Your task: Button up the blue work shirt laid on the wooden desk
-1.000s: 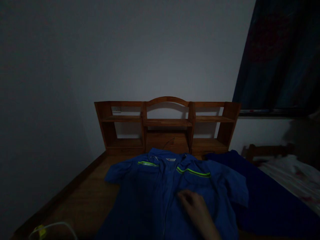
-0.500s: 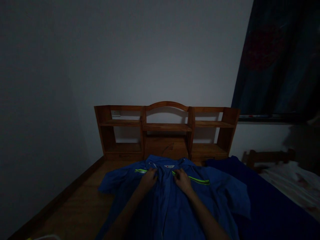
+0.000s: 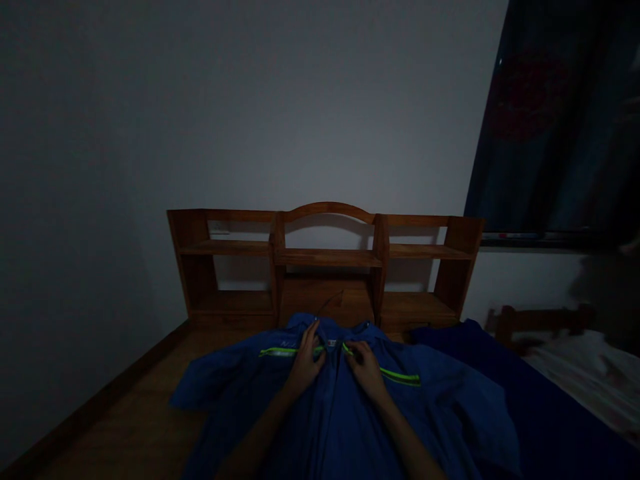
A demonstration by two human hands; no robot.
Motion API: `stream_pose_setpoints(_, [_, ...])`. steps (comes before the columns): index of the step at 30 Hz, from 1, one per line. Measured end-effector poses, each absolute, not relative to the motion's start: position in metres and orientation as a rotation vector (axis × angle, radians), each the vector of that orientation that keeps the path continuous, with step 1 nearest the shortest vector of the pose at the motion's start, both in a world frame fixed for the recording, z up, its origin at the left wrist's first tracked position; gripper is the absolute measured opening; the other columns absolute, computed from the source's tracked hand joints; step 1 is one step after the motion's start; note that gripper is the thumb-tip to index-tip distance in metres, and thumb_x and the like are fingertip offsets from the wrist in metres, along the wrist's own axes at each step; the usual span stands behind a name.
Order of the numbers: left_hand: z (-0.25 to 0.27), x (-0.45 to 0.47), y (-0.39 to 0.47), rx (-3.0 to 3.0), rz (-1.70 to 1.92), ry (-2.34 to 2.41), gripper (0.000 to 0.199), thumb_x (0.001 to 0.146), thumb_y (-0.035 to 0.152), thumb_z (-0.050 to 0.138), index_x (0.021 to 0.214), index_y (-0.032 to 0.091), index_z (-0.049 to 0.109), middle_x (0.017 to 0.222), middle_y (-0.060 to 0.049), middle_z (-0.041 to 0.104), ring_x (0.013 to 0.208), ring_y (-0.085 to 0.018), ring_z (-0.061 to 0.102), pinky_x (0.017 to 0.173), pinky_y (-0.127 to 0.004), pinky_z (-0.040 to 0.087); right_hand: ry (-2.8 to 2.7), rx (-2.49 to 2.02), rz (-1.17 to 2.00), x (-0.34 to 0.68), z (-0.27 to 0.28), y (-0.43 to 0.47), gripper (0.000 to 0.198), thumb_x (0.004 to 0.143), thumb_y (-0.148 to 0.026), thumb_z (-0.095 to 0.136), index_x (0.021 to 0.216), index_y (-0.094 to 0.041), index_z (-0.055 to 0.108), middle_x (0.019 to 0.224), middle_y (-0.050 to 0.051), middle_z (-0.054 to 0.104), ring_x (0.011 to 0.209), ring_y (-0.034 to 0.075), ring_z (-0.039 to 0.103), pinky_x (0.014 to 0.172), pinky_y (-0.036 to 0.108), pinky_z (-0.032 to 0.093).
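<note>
A blue short-sleeved work jacket (image 3: 335,413) lies spread front up on a wooden surface, with its collar away from me and a yellow-green stripe across each side of the chest. My left hand (image 3: 305,365) rests on the left front panel just below the collar, its fingers stretched and the thumb apart. On the other side of the front opening, my right hand (image 3: 365,368) has its fingers bent over the edge of the right panel, by the stripe. A small white label (image 3: 331,343) shows inside the collar between both hands.
A wooden headboard with open shelves (image 3: 327,257) stands behind the jacket against a pale wall (image 3: 320,107). Dark blue cloth (image 3: 545,407) lies at the right, beside pale, rumpled bedding (image 3: 590,373). A dark curtain (image 3: 555,153) hangs at upper right. The room is dim.
My left hand's curled fingers have straightened and reach up toward the collar. The front edges are closer together, covering more of the label. My right hand stays near its edge. The view has shifted slightly.
</note>
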State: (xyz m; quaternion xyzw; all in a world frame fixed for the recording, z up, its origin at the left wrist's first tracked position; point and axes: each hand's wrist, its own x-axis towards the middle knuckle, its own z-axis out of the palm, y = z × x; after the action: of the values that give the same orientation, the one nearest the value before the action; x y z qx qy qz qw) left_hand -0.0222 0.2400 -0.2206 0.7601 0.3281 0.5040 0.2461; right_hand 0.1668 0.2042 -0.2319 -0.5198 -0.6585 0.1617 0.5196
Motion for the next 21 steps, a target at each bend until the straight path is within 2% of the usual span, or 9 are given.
stream_pose_setpoints(2, [-0.218, -0.016, 0.236, 1.995, 1.397, 0.824, 0.061, 0.089, 0.026, 0.04, 0.143, 0.031, 0.012, 0.151, -0.004, 0.01, 0.13, -0.022, 0.035, 0.105, -0.039, 0.034, -1.548, -1.217, 0.395, 0.169, -0.233, 0.208, 0.027, 0.077, -0.022, 0.051, 0.1, -0.02, 0.066, 0.096, 0.007, 0.06, 0.091, 0.019, 0.056, 0.083, 0.031, 0.043])
stream_pose_setpoints(4, [-0.224, -0.012, 0.237, 2.08, 1.276, 0.778, 0.06, 0.09, 0.027, 0.039, 0.143, 0.032, 0.011, 0.152, -0.003, 0.005, 0.131, -0.022, 0.034, 0.106, -0.039, 0.034, -1.535, -1.217, 0.399, 0.171, -0.235, 0.212, 0.027, 0.076, -0.021, 0.051, 0.098, -0.02, 0.066, 0.093, 0.006, 0.06, 0.087, 0.019, 0.057, 0.081, 0.031, 0.044])
stream_pose_setpoints(8, [-0.253, -0.01, 0.254, 2.328, 0.972, 0.863, 0.062, 0.085, 0.023, 0.045, 0.142, 0.027, 0.02, 0.149, -0.007, 0.02, 0.134, -0.022, 0.027, 0.11, -0.041, 0.026, -1.545, -1.223, 0.4, 0.174, -0.241, 0.216, 0.028, 0.075, -0.019, 0.05, 0.098, -0.02, 0.067, 0.091, 0.006, 0.061, 0.083, 0.019, 0.057, 0.078, 0.031, 0.044])
stream_pose_setpoints(13, [-0.26, -0.013, 0.263, 2.286, 1.161, 1.009, 0.069, 0.073, 0.022, 0.062, 0.136, 0.022, 0.033, 0.143, -0.01, 0.029, 0.132, -0.024, 0.029, 0.109, -0.041, 0.027, -1.564, -1.232, 0.416, 0.176, -0.245, 0.216, 0.029, 0.074, -0.02, 0.051, 0.098, -0.02, 0.067, 0.09, 0.005, 0.06, 0.081, 0.018, 0.057, 0.076, 0.031, 0.045])
stream_pose_setpoints(15, [-0.251, -0.016, 0.256, 2.258, 1.247, 1.023, 0.059, 0.07, 0.022, 0.066, 0.125, 0.022, 0.046, 0.132, -0.009, 0.037, 0.123, -0.023, 0.041, 0.104, -0.039, 0.034, -1.562, -1.235, 0.418, 0.176, -0.245, 0.216, 0.029, 0.074, -0.02, 0.051, 0.098, -0.02, 0.067, 0.09, 0.005, 0.06, 0.08, 0.018, 0.057, 0.076, 0.03, 0.045])
stream_pose_setpoints(17, [-0.241, -0.02, 0.249, 2.262, 1.276, 1.031, 0.04, 0.071, 0.022, 0.066, 0.11, 0.022, 0.057, 0.119, -0.007, 0.044, 0.11, -0.02, 0.05, 0.098, -0.036, 0.039, -1.563, -1.236, 0.413, 0.176, -0.244, 0.215, 0.028, 0.074, -0.019, 0.051, 0.097, -0.02, 0.067, 0.088, 0.005, 0.06, 0.079, 0.018, 0.057, 0.075, 0.03, 0.045])
stream_pose_setpoints(19, [-0.235, -0.021, 0.245, 2.29, 1.255, 1.052, 0.023, 0.076, 0.022, 0.061, 0.099, 0.021, 0.062, 0.109, -0.006, 0.049, 0.102, -0.019, 0.052, 0.094, -0.034, 0.041, -1.566, -1.234, 0.41, 0.174, -0.242, 0.214, 0.028, 0.074, -0.019, 0.051, 0.096, -0.02, 0.068, 0.087, 0.005, 0.06, 0.079, 0.017, 0.057, 0.075, 0.03, 0.045])
stream_pose_setpoints(21, [-0.233, -0.019, 0.247, 2.314, 1.198, 1.094, 0.018, 0.08, 0.022, 0.055, 0.096, 0.02, 0.064, 0.1, -0.006, 0.054, 0.099, -0.019, 0.053, 0.091, -0.034, 0.041, -1.57, -1.224, 0.407, 0.172, -0.239, 0.213, 0.026, 0.075, -0.018, 0.051, 0.095, -0.02, 0.068, 0.087, 0.005, 0.06, 0.079, 0.017, 0.057, 0.074, 0.029, 0.045])
